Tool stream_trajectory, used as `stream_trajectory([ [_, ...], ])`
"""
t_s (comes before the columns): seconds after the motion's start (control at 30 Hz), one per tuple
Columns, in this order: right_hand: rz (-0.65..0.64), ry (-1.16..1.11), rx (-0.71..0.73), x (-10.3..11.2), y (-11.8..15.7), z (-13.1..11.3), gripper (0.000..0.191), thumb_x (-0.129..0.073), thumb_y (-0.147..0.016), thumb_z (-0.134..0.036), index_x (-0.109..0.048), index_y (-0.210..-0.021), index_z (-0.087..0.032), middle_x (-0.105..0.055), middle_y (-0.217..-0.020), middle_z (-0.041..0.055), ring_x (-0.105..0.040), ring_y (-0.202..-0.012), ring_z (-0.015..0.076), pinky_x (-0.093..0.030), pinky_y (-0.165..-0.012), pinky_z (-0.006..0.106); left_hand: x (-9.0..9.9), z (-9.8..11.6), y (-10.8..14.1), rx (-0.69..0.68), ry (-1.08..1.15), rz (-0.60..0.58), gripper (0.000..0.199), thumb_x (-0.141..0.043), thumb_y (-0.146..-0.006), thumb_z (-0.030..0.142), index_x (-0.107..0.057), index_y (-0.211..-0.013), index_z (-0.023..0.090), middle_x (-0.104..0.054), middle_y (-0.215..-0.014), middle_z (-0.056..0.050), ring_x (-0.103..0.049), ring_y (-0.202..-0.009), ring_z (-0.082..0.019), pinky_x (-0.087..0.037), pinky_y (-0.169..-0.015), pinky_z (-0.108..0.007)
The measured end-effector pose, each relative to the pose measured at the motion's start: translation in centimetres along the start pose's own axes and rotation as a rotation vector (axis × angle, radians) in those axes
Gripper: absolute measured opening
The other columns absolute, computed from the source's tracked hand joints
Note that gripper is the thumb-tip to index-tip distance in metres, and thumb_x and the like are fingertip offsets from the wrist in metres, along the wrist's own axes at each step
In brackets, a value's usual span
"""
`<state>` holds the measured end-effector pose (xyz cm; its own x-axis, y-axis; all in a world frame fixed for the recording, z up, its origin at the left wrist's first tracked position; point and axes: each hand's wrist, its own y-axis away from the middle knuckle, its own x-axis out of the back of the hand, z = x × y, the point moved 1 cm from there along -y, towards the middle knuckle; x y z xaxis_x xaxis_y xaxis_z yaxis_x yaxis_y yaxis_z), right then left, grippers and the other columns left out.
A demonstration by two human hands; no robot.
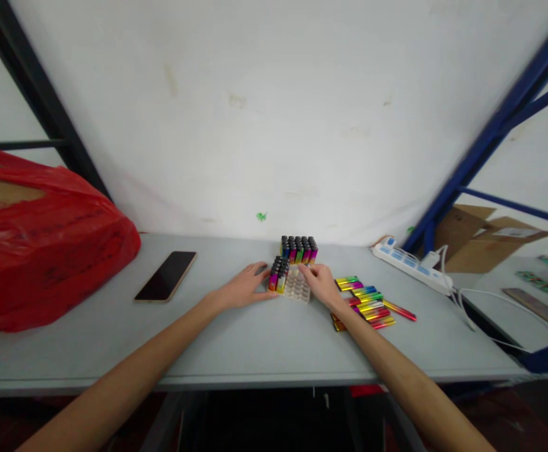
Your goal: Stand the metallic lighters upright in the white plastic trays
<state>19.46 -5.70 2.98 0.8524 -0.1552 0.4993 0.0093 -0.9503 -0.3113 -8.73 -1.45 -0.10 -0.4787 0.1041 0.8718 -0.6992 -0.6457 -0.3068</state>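
Observation:
A small pale tray (297, 285) with rows of round cells lies on the table. Two rows of shiny lighters (279, 274) with black tops stand upright at its left side. Directly behind is a block of upright lighters (299, 250) in mixed colours. My left hand (245, 287) rests beside the left rows, its thumb and fingers spread at the lighters and the tray's edge. My right hand (319, 284) is at the tray's back right corner, fingers closed together; what they pinch, if anything, is hidden. Loose lighters (370, 304) lie in a pile by my right forearm.
A dark-screened phone (166, 276) lies on the grey table (236, 345) to the left. Beyond it sits a large red plastic bag (52, 245). At the right are a white power strip (410, 267) with cables, a cardboard box (485, 238) and a blue metal frame (471, 150).

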Motion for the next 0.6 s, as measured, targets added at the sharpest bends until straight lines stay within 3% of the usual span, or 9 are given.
stream_trajectory([
  [0.23,0.033,0.051,0.03,-0.18,-0.26,0.32,0.058,-0.053,-0.096,-0.07,-0.038,-0.06,-0.028,-0.041,-0.058,-0.0029,-0.038,-0.06,0.015,-0.026,-0.059,0.031,0.08,-0.08,0.04,-0.004,-0.004,-0.008,0.073,-0.072,-0.106,0.075,-0.067,-0.156,0.022,-0.061,-0.169,-0.02,-0.058,-0.157,-0.044,-0.046,-0.134,-0.059],
  [0.47,-0.079,-0.02,0.131,0.28,-0.15,-0.03,0.054,-0.038,-0.112,-0.075,-0.053,-0.09,-0.028,-0.062,-0.077,-0.0005,-0.06,-0.072,0.0212,-0.048,-0.071,0.033,0.04,-0.1,0.0,-0.007,-0.008,-0.008,0.075,-0.069,-0.107,0.078,-0.066,-0.157,0.021,-0.06,-0.17,-0.021,-0.057,-0.158,-0.045,-0.046,-0.135,-0.061],
  [0.6,-0.063,0.11,0.27,0.45,-0.24,-0.24,0.054,-0.037,-0.115,-0.071,-0.054,-0.088,-0.028,-0.068,-0.089,0.0058,-0.066,-0.089,0.0249,-0.052,-0.083,0.035,0.19,0.05,0.04,-0.008,-0.007,-0.012,0.075,-0.068,-0.107,0.078,-0.067,-0.156,0.021,-0.06,-0.17,-0.022,-0.057,-0.158,-0.045,-0.046,-0.134,-0.06],
])
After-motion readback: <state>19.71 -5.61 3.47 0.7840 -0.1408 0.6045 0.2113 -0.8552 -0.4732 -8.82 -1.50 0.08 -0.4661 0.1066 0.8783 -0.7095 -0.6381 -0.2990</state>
